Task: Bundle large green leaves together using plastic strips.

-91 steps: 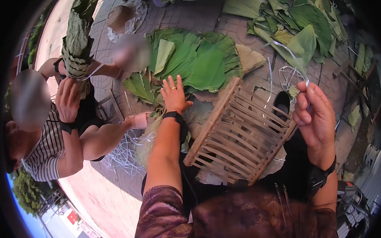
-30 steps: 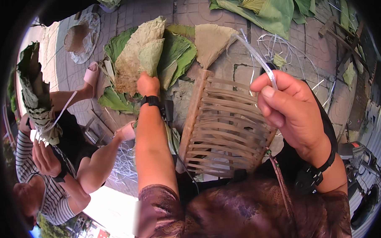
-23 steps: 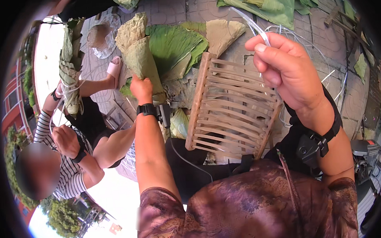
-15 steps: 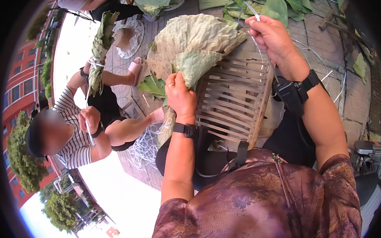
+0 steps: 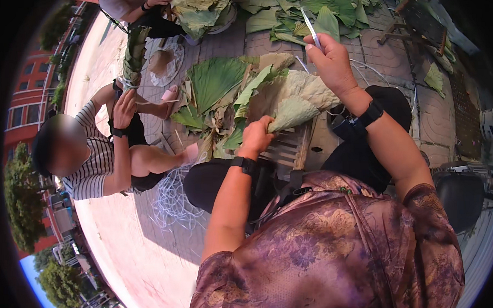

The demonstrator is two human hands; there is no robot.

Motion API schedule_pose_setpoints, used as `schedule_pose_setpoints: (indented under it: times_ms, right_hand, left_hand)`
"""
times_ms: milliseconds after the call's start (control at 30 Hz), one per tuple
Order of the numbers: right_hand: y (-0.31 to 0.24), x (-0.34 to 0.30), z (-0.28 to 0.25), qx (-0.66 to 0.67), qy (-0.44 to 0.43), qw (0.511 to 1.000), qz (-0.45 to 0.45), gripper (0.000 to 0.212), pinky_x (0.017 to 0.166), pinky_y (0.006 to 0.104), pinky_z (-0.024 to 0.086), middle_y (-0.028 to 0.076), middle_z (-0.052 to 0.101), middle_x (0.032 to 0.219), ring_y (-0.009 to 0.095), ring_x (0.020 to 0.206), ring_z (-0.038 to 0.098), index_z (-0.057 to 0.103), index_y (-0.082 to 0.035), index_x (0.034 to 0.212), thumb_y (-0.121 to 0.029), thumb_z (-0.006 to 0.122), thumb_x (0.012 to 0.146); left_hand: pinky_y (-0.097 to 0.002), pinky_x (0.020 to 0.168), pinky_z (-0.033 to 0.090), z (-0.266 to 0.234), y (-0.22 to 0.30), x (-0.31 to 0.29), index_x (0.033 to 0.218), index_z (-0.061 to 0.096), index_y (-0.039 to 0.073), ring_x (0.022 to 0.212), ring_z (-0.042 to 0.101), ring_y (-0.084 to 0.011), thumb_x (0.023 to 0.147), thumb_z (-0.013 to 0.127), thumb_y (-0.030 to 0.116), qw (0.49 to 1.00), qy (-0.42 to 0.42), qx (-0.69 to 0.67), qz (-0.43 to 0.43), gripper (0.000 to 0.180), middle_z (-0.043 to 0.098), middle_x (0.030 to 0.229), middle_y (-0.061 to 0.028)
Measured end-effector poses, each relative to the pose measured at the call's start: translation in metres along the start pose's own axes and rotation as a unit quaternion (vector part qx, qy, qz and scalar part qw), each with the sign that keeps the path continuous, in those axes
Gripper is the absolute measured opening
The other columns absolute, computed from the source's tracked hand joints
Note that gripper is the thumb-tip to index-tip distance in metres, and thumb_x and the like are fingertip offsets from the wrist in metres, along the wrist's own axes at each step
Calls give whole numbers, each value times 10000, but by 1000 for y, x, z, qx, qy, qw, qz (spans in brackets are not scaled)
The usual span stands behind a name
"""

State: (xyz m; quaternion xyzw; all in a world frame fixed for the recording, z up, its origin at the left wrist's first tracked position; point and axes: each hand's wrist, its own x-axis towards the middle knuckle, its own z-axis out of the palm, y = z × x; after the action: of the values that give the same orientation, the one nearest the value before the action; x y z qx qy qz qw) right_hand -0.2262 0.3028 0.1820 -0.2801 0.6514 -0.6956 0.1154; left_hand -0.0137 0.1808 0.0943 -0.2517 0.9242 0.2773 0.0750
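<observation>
My left hand [image 5: 257,137] is closed on the lower edge of a folded stack of large dried leaves [image 5: 304,92], pale green and brown, fanned out over a slatted wooden bench [image 5: 282,155]. Raised at the far right of the stack, my right hand [image 5: 333,64] pinches a flat white plastic strip [image 5: 310,28] whose end sticks up past the fingers. A thin length of strip appears behind that hand. Left of the stack lie a broad green leaf [image 5: 214,82] and crumpled brown ones. The bench is mostly covered by the leaves and my left hand.
On the left a seated co-worker in a striped shirt [image 5: 89,170] holds a tied leaf bundle [image 5: 136,52]. White strips lie tangled [image 5: 175,202] on the paving. More green leaves [image 5: 328,10] spread at the back. A wooden frame [image 5: 421,23] stands far right; another person sits at the back left.
The view has shifted. The leaf stack now lies lower and farther right over the bench, uncovering green leaves to its left. My right hand still holds the strip; the co-worker's lower hand has risen to the bundle.
</observation>
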Motion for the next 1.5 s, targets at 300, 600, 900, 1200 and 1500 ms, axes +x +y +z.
schedule_pose_setpoints:
  times_ms: [300, 600, 900, 1200, 1500]
  right_hand:
    - [36, -109, 55, -223, -213, 946, -96, 259, 705, 386, 478, 108, 580, 1023, 316, 819, 593, 572, -96, 1009, -76, 535, 754]
    - [95, -74, 80, -361, -329, 872, -38, 269, 764, 425, 468, 110, 583, 1074, 325, 918, 578, 585, -112, 1018, -109, 491, 766]
    - [100, -38, 79, 140, -93, 958, 233, 347, 473, 305, 405, 120, 633, 846, 123, 510, 484, 574, 12, 893, -300, 423, 903]
    - [61, -42, -16, 231, 223, 879, 351, 275, 373, 254, 264, 133, 614, 880, 83, 390, 305, 489, -16, 1013, -243, 468, 859]
    - [82, -116, 105, 53, -100, 940, 322, 346, 637, 340, 453, 137, 619, 859, 201, 701, 570, 563, -6, 1027, -300, 454, 880]
  left_hand:
    - [-308, 722, 476, -27, -59, 42, 1045, 598, 6, 773, 591, -156, 742, 707, 199, 905, -195, -365, -102, 376, 638, 912, -73]
    - [-411, 798, 436, -5, -13, 5, 1082, 517, 29, 974, 521, -364, 625, 741, 203, 964, 247, 82, 46, 538, 555, 1079, -167]
    - [-480, 989, 267, 21, -6, 0, 1246, 378, -26, 1187, 377, -345, 624, 745, 391, 947, 195, 253, 33, 834, 402, 1286, -186]
    - [-395, 734, 453, -18, -33, 40, 978, 508, 71, 891, 578, -293, 606, 764, 275, 959, 186, 209, -39, 495, 586, 965, -112]
    - [-287, 681, 489, -14, -24, 6, 991, 570, -31, 755, 608, -161, 759, 670, 102, 916, 169, -358, -69, 285, 638, 886, -99]
